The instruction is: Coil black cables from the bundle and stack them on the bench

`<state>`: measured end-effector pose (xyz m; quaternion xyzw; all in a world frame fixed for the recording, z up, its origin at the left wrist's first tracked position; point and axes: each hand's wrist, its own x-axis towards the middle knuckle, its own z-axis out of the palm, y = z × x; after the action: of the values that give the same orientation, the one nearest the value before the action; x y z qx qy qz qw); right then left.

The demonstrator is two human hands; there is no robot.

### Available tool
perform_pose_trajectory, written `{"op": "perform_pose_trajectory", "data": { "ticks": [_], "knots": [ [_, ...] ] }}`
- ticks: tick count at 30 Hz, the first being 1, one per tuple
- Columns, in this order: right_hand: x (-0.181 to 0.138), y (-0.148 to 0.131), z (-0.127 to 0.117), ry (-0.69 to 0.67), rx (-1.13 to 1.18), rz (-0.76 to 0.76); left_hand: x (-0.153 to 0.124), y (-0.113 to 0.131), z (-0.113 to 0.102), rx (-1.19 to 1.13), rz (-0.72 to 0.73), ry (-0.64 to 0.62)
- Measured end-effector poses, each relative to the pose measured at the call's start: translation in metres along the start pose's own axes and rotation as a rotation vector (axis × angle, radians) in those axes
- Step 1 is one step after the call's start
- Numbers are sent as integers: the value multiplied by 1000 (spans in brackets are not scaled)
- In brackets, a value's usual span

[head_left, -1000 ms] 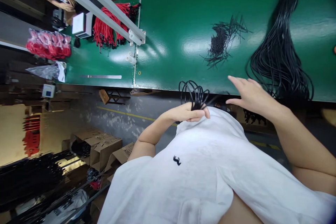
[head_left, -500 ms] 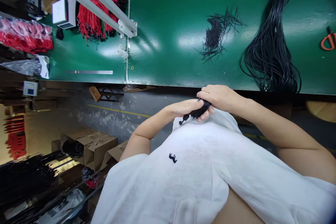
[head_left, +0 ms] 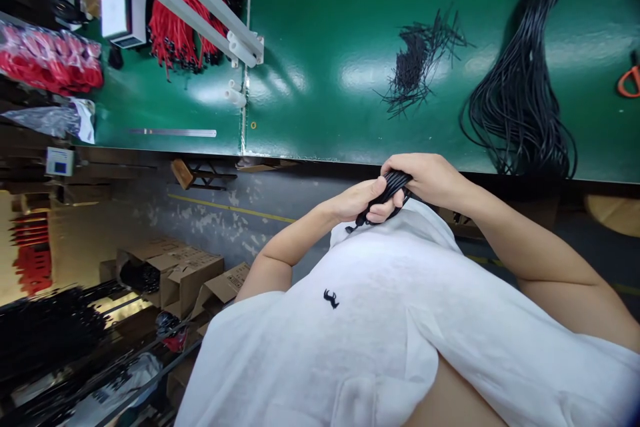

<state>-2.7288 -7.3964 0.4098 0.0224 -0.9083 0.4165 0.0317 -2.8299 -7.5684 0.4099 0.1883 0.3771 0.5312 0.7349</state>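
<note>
Just in front of the white shirt, a folded bundle of black cable (head_left: 394, 185) is held between both hands. My left hand (head_left: 357, 201) is closed round its lower left part, thumb on top and fingertips showing underneath. My right hand (head_left: 425, 177) grips the upper right end, with its fingers curled over the loops and partly hidden. A small black plug end (head_left: 351, 229) hangs out below my left hand. On the green table beyond lie a pile of short black ties or wire pieces (head_left: 413, 67) and a long hank of black cables (head_left: 525, 100).
Orange-handled scissors (head_left: 629, 80) lie at the far right. Red cables (head_left: 185, 27), a metal ruler (head_left: 175, 133) and white posts (head_left: 240, 47) are on the left. The table's front edge (head_left: 320, 160) runs just beyond my hands. Cardboard boxes (head_left: 190, 273) stand on the floor.
My right hand has shifted slightly and turned over the bundle's upper end. More of the cable loops now show between the hands, and the bundle has tilted.
</note>
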Motion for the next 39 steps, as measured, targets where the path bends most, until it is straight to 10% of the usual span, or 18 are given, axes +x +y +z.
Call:
{"op": "perform_pose_trajectory", "data": {
  "ticks": [10, 17, 22, 29, 34, 39],
  "knots": [
    [3, 13, 10, 1, 350, 30, -12, -1, 3, -123, -90, -52],
    [22, 15, 48, 150, 1040, 305, -27, 38, 4, -293, 103, 348],
    [33, 3, 57, 352, 1444, 470, -23, 38, 2, -205, 193, 417],
    [32, 15, 53, 328, 1328, 303, -26, 32, 1, -103, 260, 501],
    [-4, 74, 66, 80, 685, 203, -61, 57, -4, -129, 576, 808],
    [-47, 132, 61, 205, 145, 269, -86, 59, -9, -142, 536, 836]
  ]
}}
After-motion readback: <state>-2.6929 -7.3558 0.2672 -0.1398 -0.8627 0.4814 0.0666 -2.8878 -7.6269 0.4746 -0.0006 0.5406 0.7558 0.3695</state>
